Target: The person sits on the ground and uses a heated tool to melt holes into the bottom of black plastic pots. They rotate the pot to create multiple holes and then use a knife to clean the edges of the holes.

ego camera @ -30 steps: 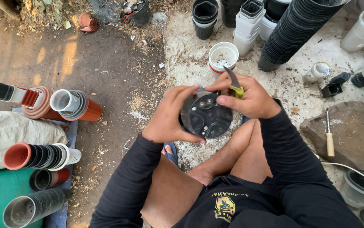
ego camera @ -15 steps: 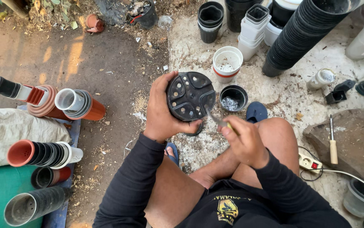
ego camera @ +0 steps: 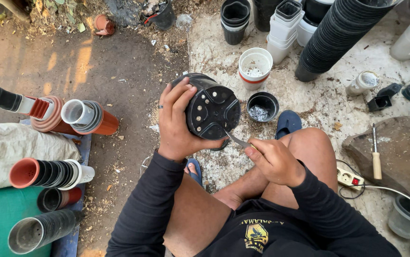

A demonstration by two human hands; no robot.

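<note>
The left hand grips a black plastic pot turned on its side, its holed base facing the camera; the fingers curl over the pot's upper wall and the thumb lies under it, so the pot is held in the air above the knees; the right hand has its fingers pressed together around the handle of a thin metal blade, whose tip touches the lower rim of the pot's base; just beyond the pot, on the pale ground, stands a small black cup with pale bits inside, and behind it a white pot with a red band; a blue sandal lies beside the right knee; a long stack of black pots leans at the upper right; stacks of orange, black and white pots lie on their sides at the left.
</note>
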